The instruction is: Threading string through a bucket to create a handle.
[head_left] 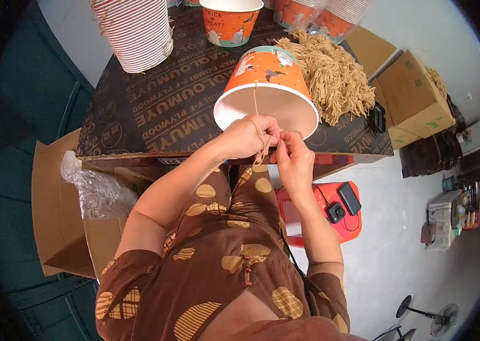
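An orange paper bucket (268, 67) with Halloween figures lies tipped on its side near the table's front edge, its white inside facing me. A thin tan cord (256, 101) runs from its rim down to my hands. My left hand (251, 137) is closed on the cord, with a strand looped over its fingers. Close against it, my right hand (295, 162) pinches at the cord's end; the fingertips meet and partly hide what lies between them. Beside the bucket lies a heap of tan cords (334, 74).
On the dark printed plywood table (155, 105) stand a tall stack of buckets (135, 37) and an upright orange bucket (231, 25). Bagged buckets (339, 20) are at the back. A cardboard box (61, 216) with clear plastic is left; a red stool (322, 227) holding black devices is below right.
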`<state>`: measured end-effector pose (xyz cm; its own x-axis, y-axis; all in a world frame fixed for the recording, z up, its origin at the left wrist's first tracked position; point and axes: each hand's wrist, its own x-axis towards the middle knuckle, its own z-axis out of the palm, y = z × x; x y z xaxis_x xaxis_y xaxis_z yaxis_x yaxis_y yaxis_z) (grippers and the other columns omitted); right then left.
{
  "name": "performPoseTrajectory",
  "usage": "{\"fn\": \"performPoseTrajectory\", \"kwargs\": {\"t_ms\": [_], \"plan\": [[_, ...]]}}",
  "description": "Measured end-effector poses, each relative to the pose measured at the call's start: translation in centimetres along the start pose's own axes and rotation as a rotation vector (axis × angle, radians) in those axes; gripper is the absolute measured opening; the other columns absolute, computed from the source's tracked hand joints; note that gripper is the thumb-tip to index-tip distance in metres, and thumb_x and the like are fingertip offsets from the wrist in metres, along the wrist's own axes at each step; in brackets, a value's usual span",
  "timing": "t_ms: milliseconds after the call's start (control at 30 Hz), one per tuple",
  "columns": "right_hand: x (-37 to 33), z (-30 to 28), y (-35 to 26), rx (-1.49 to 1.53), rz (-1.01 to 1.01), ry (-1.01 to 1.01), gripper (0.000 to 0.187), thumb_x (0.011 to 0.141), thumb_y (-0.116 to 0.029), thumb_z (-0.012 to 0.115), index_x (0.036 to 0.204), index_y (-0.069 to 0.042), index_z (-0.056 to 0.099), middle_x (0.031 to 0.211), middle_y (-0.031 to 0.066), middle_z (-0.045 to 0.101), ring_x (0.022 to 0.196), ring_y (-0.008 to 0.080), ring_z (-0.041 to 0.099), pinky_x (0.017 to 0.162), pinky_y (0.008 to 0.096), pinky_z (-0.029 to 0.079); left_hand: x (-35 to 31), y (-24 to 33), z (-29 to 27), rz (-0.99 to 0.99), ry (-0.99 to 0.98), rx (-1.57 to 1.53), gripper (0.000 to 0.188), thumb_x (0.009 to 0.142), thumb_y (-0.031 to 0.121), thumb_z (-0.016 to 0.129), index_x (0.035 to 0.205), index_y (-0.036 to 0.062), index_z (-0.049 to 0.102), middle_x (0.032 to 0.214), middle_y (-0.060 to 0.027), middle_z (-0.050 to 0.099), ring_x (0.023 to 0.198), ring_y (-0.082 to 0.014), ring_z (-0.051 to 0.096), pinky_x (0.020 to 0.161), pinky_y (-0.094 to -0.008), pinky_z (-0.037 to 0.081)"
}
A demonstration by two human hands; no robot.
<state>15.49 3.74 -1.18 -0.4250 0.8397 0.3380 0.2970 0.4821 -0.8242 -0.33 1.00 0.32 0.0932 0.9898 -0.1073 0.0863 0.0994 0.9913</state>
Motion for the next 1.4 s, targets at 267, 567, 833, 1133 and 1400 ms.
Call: {"fn": "performPoseTrajectory", "kwargs": {"t_ms": [267,567,833,1133,1400], "plan": [[-0.1,0.1,0.4,0.148,0.067,-0.007,0.004,0.091,-0.004,0.055,0.091,-0.001,0.058,0.06,0.0099,0.064,0.056,0.017,0.067,0.051,0.031,0.05,0.1,0.1,-0.1,0.01,-0.005,0.027,0.007,0.094,0.003,0.053,0.088,0.0004,0.054,0.066,-0.0049,0.055,0.051,-0.0112,0.055,0.043,-0.0248,0.047],[-0.2,-0.4,-0.5,0.165,0.046,-0.035,0.008,0.092,-0.003,0.054,0.098,0.001,0.056,0.074,0.014,0.068,0.059,0.0187,0.068,0.054,0.032,0.052,0.1,0.5,-0.1,-0.011,-0.012,0.068,0.008,0.094,0.002,0.052,0.086,0.0002,0.054,0.068,-0.0056,0.056,0.052,-0.0117,0.056,0.044,-0.0253,0.047],[-0.1,-0.2,-0.3,0.06,0.025,-0.013,0.004,0.092,-0.004,0.053,0.092,0.0,0.054,0.064,0.0141,0.065,0.057,0.0218,0.068,0.051,0.0346,0.051,0.1,0.7,-0.1,0.012,-0.006,0.062,0.005,0.089,-0.002,0.052,0.085,-0.0002,0.053,0.068,-0.0052,0.057,0.054,-0.0117,0.058,0.044,-0.0257,0.047],[-0.4,0.0,-0.1,0.026,-0.075,0.024,0.005,0.093,-0.003,0.051,0.09,0.001,0.051,0.06,0.0149,0.062,0.055,0.0233,0.066,0.05,0.0358,0.05,0.4,0.8,-0.1,0.005,0.025,0.114,0.004,0.085,-0.005,0.053,0.085,-0.0019,0.051,0.068,-0.0064,0.057,0.056,-0.0135,0.059,0.043,-0.0267,0.051],[-0.5,-0.3,1.1,0.063,-0.143,-0.052,0.005,0.091,-0.002,0.054,0.095,0.0,0.052,0.061,0.0134,0.062,0.055,0.0233,0.066,0.05,0.0343,0.049,0.3,1.1,-0.2,-0.008,0.038,-0.056,0.005,0.084,-0.007,0.05,0.08,-0.004,0.052,0.067,-0.0088,0.056,0.053,-0.0149,0.057,0.04,-0.0272,0.048]]}}
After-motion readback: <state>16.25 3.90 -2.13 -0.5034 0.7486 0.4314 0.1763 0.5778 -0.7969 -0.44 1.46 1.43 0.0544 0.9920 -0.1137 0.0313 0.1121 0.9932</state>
